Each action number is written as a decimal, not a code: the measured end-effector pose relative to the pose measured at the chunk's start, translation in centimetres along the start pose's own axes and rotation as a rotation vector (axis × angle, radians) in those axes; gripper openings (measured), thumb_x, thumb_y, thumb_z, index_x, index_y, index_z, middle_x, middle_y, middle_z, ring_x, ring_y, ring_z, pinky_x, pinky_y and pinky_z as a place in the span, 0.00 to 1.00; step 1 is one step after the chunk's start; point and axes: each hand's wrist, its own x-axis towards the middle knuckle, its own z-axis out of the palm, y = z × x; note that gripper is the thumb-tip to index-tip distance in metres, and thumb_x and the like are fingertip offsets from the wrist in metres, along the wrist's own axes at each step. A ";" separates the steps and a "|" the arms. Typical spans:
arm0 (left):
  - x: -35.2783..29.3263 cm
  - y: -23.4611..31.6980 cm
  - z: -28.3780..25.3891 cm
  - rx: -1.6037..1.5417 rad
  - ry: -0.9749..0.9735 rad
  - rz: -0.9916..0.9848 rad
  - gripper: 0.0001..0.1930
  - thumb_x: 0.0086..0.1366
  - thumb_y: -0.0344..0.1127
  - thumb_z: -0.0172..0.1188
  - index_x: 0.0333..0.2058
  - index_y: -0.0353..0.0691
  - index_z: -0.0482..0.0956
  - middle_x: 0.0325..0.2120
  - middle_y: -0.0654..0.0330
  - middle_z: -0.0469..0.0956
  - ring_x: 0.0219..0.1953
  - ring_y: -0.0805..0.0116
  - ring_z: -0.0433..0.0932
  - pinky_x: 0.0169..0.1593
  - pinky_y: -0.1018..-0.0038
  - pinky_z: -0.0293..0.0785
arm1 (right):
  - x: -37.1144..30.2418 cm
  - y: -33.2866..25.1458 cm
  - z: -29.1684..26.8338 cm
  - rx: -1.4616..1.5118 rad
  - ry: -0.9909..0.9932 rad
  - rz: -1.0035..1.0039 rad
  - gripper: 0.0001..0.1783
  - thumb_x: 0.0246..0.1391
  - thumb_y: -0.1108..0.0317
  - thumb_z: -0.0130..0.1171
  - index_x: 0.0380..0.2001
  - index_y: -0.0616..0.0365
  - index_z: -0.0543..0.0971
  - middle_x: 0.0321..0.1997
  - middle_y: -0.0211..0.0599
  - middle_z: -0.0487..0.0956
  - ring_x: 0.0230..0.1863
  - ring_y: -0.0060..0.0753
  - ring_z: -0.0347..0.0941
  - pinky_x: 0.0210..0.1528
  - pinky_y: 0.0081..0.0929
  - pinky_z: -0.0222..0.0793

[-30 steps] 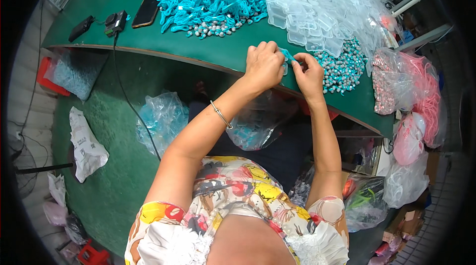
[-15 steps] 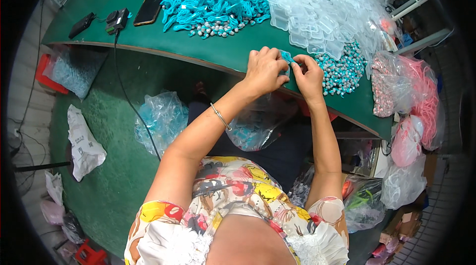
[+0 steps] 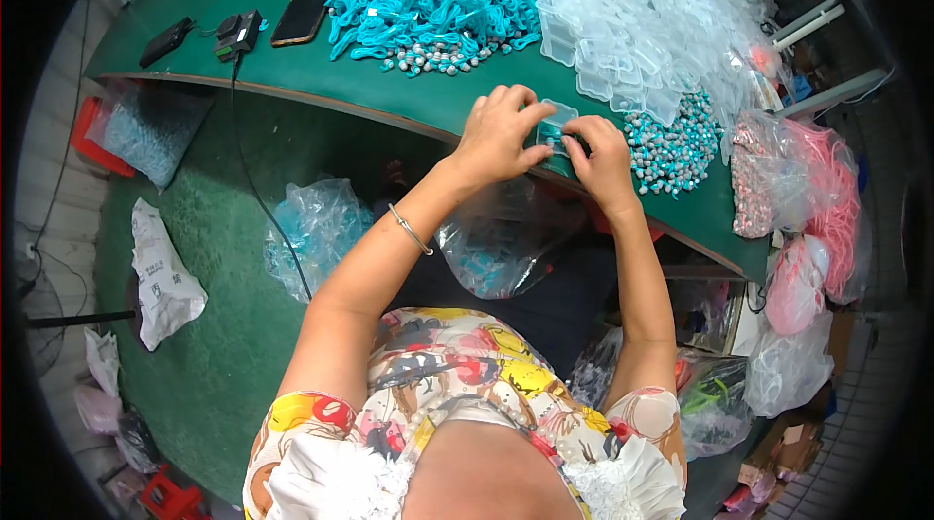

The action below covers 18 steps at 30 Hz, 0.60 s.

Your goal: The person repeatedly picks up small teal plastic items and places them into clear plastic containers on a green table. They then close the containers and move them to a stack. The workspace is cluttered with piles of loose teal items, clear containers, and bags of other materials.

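A small clear plastic box with turquoise cord in it lies at the table's near edge, between my hands. My left hand grips the box from its left side, thumb at the near end and fingers at the far end. On the right side my right hand has its thumb and fingertips pinched together at the box and cord; exactly what they hold is hidden. Right beside that hand is a heap of grey and turquoise beads.
Turquoise cord bundles and a large pile of clear plastic boxes cover the table's far side. Left of them lie a phone and a small black device with a hanging cable. Bags of pink cord hang at the right edge.
My hands have drawn slightly apart, the left one shifting left. The turquoise cord that was between my fingers now lies in the clear box, which shows more fully.
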 end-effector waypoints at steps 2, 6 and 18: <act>-0.2 -0.4 0.4 0.038 -0.097 0.019 0.27 0.47 0.40 0.73 0.48 0.48 0.78 0.40 0.60 0.74 0.45 0.58 0.72 0.43 0.62 0.67 | 0.1 -0.3 -0.3 -0.025 -0.005 -0.005 0.07 0.47 0.73 0.65 0.32 0.56 0.80 0.34 0.36 0.79 0.39 0.42 0.75 0.40 0.38 0.69; -0.3 0.0 0.7 0.030 -0.075 -0.003 0.24 0.48 0.40 0.72 0.46 0.46 0.79 0.40 0.60 0.75 0.44 0.58 0.73 0.43 0.63 0.67 | 0.4 0.3 -0.8 0.019 0.001 0.010 0.05 0.51 0.71 0.63 0.32 0.56 0.80 0.35 0.38 0.79 0.40 0.45 0.75 0.42 0.41 0.69; -0.8 0.4 1.3 0.037 -0.020 0.025 0.17 0.52 0.37 0.70 0.41 0.42 0.80 0.35 0.61 0.75 0.40 0.59 0.74 0.40 0.64 0.68 | 1.5 3.1 0.2 0.040 -0.200 0.338 0.15 0.51 0.65 0.65 0.42 0.57 0.80 0.38 0.42 0.78 0.38 0.46 0.77 0.42 0.39 0.72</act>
